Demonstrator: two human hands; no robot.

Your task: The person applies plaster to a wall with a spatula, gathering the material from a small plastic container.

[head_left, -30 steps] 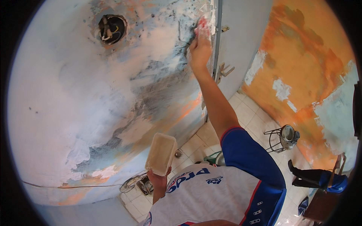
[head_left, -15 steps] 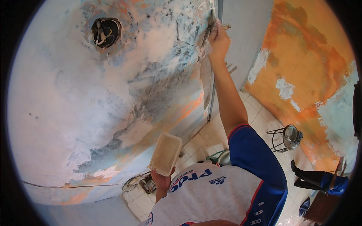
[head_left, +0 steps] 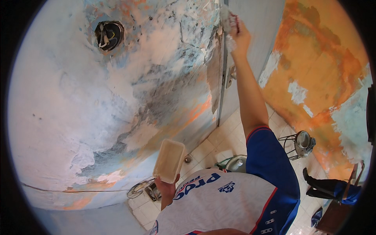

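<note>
My right hand [head_left: 241,39] is raised at the gray door frame [head_left: 221,94] beside the patchy, painted wall [head_left: 117,90]. It is closed on a small scraper [head_left: 231,21] with some red on it, smeared with white and blurred. The gray door [head_left: 252,19] stands just right of the frame, with its metal handle partly behind my forearm. Low down in front of the wall, my left hand [head_left: 166,188] grips a pale rectangular plastic tray [head_left: 169,158], held near my body with a light film inside.
Upper left, a round wall hole [head_left: 109,35] holds loose wires. An orange wall [head_left: 313,58] is at right. A metal stool with a container [head_left: 302,139] stands on the tiled floor [head_left: 213,141]. Another person [head_left: 329,184] is at lower right. Clutter [head_left: 150,192] and cable lie low left.
My right hand and the scraper have moved rightward from the wall's edge onto the door frame, and the forearm has swung right with them. My left hand and the tray have shifted only slightly.
</note>
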